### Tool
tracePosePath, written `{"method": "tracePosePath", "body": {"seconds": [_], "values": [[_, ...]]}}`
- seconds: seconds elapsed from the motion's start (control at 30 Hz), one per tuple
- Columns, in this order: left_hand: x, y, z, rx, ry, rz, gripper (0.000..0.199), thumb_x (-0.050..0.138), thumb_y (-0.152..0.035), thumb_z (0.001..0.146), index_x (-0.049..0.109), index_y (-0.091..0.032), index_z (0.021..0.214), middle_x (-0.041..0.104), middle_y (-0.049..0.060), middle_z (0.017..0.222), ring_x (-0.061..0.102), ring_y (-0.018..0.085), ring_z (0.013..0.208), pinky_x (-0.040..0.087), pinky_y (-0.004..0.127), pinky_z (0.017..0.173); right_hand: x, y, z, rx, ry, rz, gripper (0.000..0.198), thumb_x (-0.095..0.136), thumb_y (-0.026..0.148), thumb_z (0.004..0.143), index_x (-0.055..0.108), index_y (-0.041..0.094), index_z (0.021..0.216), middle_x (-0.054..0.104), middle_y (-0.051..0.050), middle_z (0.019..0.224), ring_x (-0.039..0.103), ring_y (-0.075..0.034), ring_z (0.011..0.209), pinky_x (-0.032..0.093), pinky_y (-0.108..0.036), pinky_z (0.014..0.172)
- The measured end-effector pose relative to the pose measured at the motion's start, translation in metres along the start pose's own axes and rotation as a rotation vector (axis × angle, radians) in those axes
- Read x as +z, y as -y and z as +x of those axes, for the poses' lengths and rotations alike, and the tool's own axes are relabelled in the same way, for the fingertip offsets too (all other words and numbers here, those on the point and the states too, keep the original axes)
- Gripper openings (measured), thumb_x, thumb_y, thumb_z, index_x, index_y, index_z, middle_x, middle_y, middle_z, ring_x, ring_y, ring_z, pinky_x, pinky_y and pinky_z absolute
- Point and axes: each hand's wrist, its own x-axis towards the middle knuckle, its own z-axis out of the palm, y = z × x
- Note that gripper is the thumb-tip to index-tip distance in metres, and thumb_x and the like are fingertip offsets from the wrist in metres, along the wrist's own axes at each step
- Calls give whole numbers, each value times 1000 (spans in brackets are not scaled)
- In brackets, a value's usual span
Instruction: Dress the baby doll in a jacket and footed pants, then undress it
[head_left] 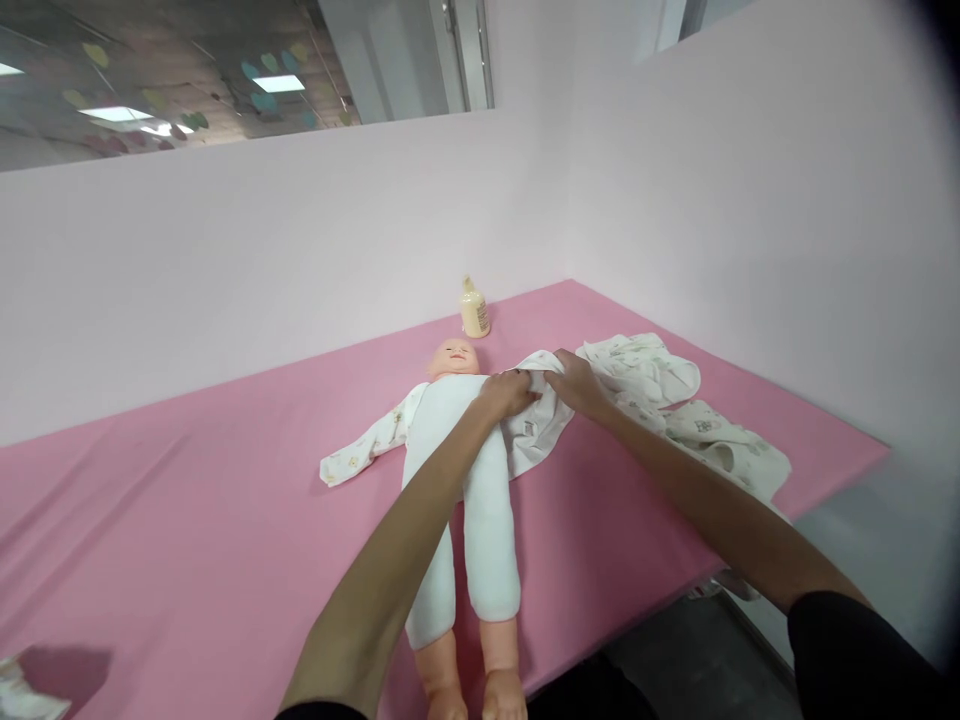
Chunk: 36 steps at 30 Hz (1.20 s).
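Note:
A baby doll [457,470] with a white cloth body lies on its back on the pink table [187,520], head towards the wall. A white printed baby garment [536,425] is spread under it, one sleeve [360,455] out to the left. My left hand [506,392] grips the garment's edge at the doll's shoulder. My right hand [574,385] holds the same fabric just to the right, both hands touching.
A cream bottle [474,308] stands behind the doll's head near the pink wall. More white printed clothing [675,400] lies crumpled at the right, reaching the table's edge. A bit of printed cloth [22,690] shows at the lower left corner.

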Motion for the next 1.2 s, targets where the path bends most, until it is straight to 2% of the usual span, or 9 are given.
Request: {"method": "tracePosePath", "body": {"seconds": [0.13,0.33,0.57,0.67,0.77,0.9,1.03,1.13,1.2], "values": [[-9,3,-3,30,79,35,42,54,-37,94,58,-15,129,61,16,137,61,31,124,51,37,95,0,1,1,48,-32,5,21,54,26,80,35,24,72,50,0,72,46,-19,74,34,-32,69],[6,2,2,-44,-105,100,36,43,-19,95,64,-12,123,66,19,125,65,32,118,53,40,92,17,20,-9,-47,-21,94,12,48,23,81,39,24,74,58,-2,79,50,-20,76,39,-33,73],[-1,8,-11,-80,-153,53,31,55,-27,92,67,-13,118,67,17,123,64,33,117,53,39,90,23,15,-10,-86,-5,15,10,46,28,85,53,22,88,65,-9,96,57,-25,95,43,-36,84],[-4,20,-39,-52,-182,15,37,55,-38,96,64,-12,122,64,16,127,60,31,121,49,39,97,13,7,-14,-16,49,-106,18,51,34,86,56,20,96,66,-10,103,58,-25,97,42,-35,82],[0,39,-84,-86,-322,-13,44,45,-44,101,58,-13,129,58,16,137,53,30,129,42,41,108,-1,-4,-27,45,144,-193,33,59,46,85,57,19,104,66,-9,106,60,-25,94,40,-32,75],[18,74,-154,-351,-482,-160,51,42,-48,99,50,-15,137,52,16,142,48,32,131,43,44,105,-16,-9,-43,52,268,-243,26,62,44,84,55,21,91,62,-3,84,55,-19,76,33,-29,64],[43,103,-194,-609,-323,-544,64,48,-59,93,46,-13,137,60,16,130,60,31,115,48,41,92,-15,22,-43,198,347,167,12,59,27,82,51,20,76,54,1,68,47,-14,60,32,-27,56],[62,105,-196,-558,-235,-893,62,46,-58,95,45,-14,139,69,11,111,66,24,97,50,35,85,-3,65,-39,404,383,577,11,63,25,79,54,21,77,54,1,65,49,-13,56,37,-26,52],[70,100,-191,-518,-275,-1033,53,45,-48,97,47,-14,138,70,10,109,67,21,95,51,31,82,8,94,-39,419,396,699,17,66,25,78,51,21,74,52,1,63,49,-13,55,40,-25,51]]}}
